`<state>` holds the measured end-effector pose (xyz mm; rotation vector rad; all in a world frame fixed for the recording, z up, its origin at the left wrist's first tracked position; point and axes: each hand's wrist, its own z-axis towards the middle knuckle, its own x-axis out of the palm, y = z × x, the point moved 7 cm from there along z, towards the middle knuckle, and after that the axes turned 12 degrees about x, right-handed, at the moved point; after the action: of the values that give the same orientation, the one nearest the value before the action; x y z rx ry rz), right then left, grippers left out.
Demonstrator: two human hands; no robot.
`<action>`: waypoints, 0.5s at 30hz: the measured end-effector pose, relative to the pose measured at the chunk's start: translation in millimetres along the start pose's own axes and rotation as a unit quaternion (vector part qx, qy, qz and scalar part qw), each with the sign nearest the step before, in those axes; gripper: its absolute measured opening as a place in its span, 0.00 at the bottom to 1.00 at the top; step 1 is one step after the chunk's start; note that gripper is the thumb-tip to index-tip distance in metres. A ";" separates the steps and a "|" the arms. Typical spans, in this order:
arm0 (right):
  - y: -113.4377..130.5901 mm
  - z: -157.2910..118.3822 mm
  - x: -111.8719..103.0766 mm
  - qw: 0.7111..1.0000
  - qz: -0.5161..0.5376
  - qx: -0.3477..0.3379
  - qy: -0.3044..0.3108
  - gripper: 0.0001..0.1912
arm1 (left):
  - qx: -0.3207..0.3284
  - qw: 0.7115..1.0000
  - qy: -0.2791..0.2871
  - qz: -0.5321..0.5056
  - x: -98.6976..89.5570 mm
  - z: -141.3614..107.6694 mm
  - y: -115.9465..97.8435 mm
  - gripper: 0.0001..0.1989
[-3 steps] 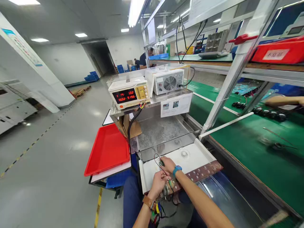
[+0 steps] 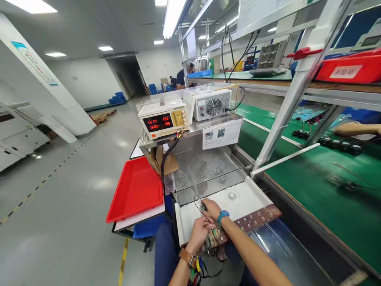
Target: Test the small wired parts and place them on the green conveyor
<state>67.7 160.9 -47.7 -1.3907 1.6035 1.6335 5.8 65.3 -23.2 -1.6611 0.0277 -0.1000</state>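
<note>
Brown band on its wrist, the person's left hand [image 2: 200, 234] has its grip nearly closed, fingertips pinching one thin wire [image 2: 201, 212]. Just beyond, the right hand [image 2: 212, 208] curls its fingers closed about one small green part [image 2: 204, 207], over the white tray [image 2: 247, 194]. The wire loops up from the part, then slants back to the left hand; the part's long axis is too covered to tell. Farther off sit one red tray [image 2: 137, 190] and two electrical boxes [image 2: 162, 121].
</note>
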 end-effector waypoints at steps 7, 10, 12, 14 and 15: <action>0.7 2.7 -3.0 1.000 -0.005 -0.014 0.004 0.16 | -0.001 1.000 -0.006 -0.001 0.3 0.6 -5.9 0.10; 7.2 0.8 -7.7 0.999 0.022 -0.029 0.008 0.12 | 0.010 1.000 -0.012 0.004 0.7 1.8 -11.0 0.13; 9.4 -3.5 -20.5 0.995 0.096 -0.027 -0.030 0.11 | 0.032 0.999 -0.023 0.016 -2.1 2.1 -14.0 0.16; -1.5 -11.5 -45.6 0.968 0.225 0.006 -0.113 0.12 | 0.040 0.998 -0.041 0.037 -8.9 3.5 -12.9 0.21; -13.5 -18.7 -61.0 0.938 0.306 0.030 -0.159 0.12 | 0.031 0.997 -0.051 0.046 -13.3 5.1 -9.8 0.24</action>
<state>109.0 165.9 2.6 -0.5623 1.9705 1.9917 -7.5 72.3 -14.6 -1.5981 0.0239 0.0524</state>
